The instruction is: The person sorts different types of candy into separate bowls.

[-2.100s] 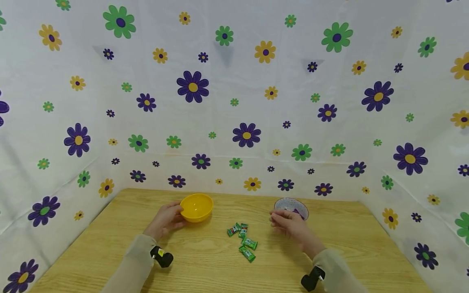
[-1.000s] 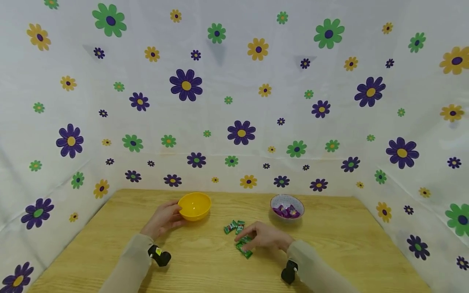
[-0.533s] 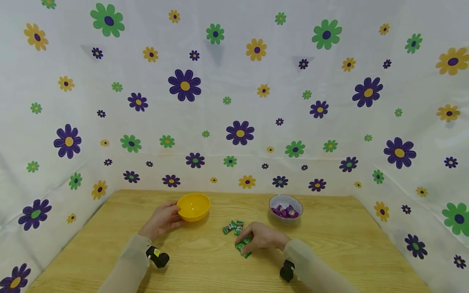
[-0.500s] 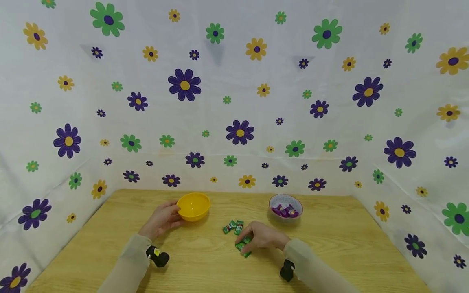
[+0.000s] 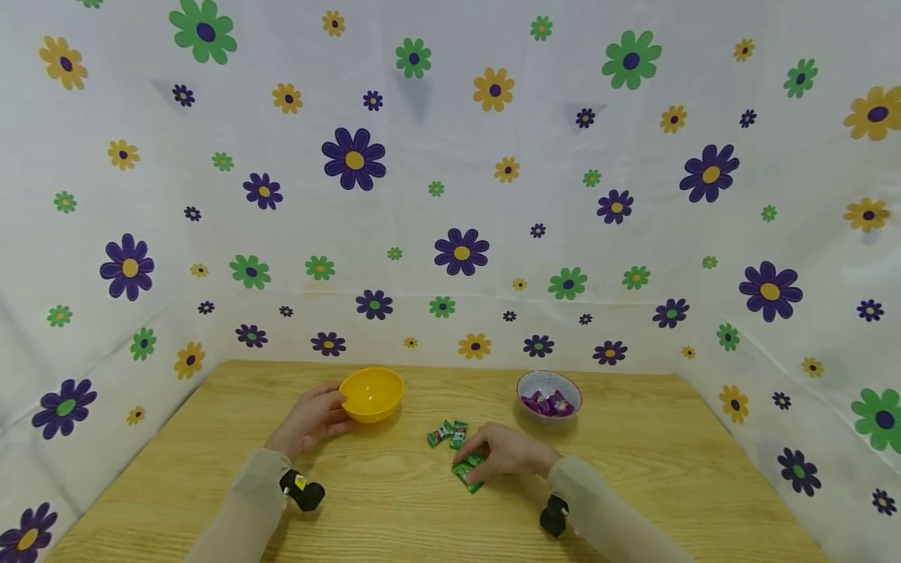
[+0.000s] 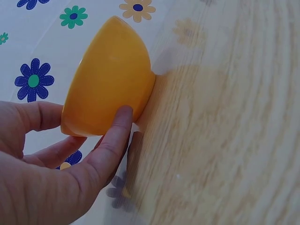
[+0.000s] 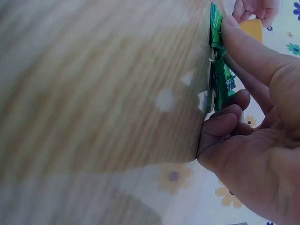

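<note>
On the left, my left hand [image 5: 313, 422] holds a yellow bowl [image 5: 373, 395] by its side. The left wrist view shows the thumb against the outer wall of the yellow bowl [image 6: 108, 79], with the other fingers at its rim and behind it. My right hand [image 5: 508, 450] is low over two green wrapped candies [image 5: 468, 475] and pinches at them with thumb and index finger. Its remaining fingers are curled against the table in the right wrist view, where the green candies [image 7: 221, 77] are partly covered. Two more green candies [image 5: 441, 434] lie just beyond.
A speckled bowl [image 5: 552, 421] with a reddish rim stands at the back right and contains several purple wrapped candies [image 5: 549, 403]. The wooden table [image 5: 394, 508] is bordered at the back and sides by a white flowered cloth [image 5: 422, 211].
My right hand came left and nearer from in front of the speckled bowl to the green candies, then stayed nearly still. My left hand kept its hold on the yellow bowl.
</note>
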The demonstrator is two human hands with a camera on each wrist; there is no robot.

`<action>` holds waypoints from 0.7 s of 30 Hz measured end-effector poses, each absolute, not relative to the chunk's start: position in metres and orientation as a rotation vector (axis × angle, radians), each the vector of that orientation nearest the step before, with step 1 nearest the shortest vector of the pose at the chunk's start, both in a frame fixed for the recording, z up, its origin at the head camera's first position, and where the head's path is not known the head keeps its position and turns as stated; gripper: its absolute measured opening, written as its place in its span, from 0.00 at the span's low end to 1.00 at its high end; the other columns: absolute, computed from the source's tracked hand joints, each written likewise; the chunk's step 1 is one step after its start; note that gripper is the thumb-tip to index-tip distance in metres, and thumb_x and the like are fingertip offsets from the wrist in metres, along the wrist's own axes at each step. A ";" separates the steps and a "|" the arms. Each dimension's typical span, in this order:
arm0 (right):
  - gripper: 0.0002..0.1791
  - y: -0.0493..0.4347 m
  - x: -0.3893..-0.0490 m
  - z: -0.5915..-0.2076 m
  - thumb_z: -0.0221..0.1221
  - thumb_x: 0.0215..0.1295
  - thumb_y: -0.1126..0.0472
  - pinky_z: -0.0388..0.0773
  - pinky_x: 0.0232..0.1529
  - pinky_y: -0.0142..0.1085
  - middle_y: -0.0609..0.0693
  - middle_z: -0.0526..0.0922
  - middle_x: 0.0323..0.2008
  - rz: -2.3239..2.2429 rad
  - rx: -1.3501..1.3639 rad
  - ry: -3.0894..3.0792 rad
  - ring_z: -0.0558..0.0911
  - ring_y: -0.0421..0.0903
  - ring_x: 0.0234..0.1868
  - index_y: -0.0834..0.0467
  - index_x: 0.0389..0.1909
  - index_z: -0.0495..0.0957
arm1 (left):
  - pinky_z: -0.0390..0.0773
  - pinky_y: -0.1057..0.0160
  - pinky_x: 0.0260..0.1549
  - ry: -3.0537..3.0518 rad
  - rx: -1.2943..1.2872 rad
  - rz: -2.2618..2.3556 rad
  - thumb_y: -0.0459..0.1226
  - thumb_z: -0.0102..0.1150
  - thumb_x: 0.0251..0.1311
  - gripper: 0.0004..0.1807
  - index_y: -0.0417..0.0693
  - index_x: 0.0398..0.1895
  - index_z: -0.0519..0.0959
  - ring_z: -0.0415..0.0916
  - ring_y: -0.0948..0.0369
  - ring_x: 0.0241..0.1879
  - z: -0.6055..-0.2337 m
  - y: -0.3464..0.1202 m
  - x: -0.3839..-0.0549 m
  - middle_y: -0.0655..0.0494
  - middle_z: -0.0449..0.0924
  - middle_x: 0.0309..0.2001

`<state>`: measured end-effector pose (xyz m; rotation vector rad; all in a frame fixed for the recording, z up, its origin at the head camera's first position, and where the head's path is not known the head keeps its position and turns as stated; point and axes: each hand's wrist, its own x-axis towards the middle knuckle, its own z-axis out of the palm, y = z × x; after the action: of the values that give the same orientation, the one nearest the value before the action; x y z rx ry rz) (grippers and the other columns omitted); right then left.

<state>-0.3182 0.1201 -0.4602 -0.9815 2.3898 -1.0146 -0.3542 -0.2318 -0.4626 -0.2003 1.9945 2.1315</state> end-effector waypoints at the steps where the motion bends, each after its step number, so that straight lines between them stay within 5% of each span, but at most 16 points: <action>1: 0.13 0.119 -0.318 -0.460 0.68 0.47 0.61 0.57 0.25 0.27 0.51 0.71 0.27 -1.004 -0.983 2.402 0.61 0.39 0.26 0.52 0.38 0.84 | 0.74 0.51 0.46 1.997 -0.208 2.134 0.35 0.40 0.65 0.27 0.44 0.68 0.52 0.70 0.47 0.51 -0.462 -0.232 -0.354 0.38 0.60 0.61; 10: 0.07 0.114 -0.320 -0.462 0.68 0.47 0.61 0.63 0.26 0.26 0.42 0.78 0.28 -0.937 -0.950 2.452 0.66 0.36 0.26 0.53 0.30 0.83 | 0.74 0.51 0.46 1.988 -0.249 2.146 0.34 0.42 0.64 0.28 0.43 0.68 0.53 0.71 0.48 0.48 -0.464 -0.234 -0.355 0.39 0.60 0.60; 21: 0.06 0.113 -0.318 -0.458 0.68 0.46 0.62 0.66 0.25 0.27 0.45 0.79 0.27 -0.972 -0.878 2.461 0.69 0.37 0.26 0.55 0.26 0.81 | 0.74 0.51 0.46 1.973 -0.249 2.161 0.35 0.43 0.64 0.28 0.43 0.67 0.54 0.71 0.47 0.49 -0.462 -0.234 -0.353 0.38 0.60 0.60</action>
<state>-0.3180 0.1128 -0.4578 -0.8784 2.4612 -0.9719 -0.3531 -0.2340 -0.4625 -0.2493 1.9731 2.1613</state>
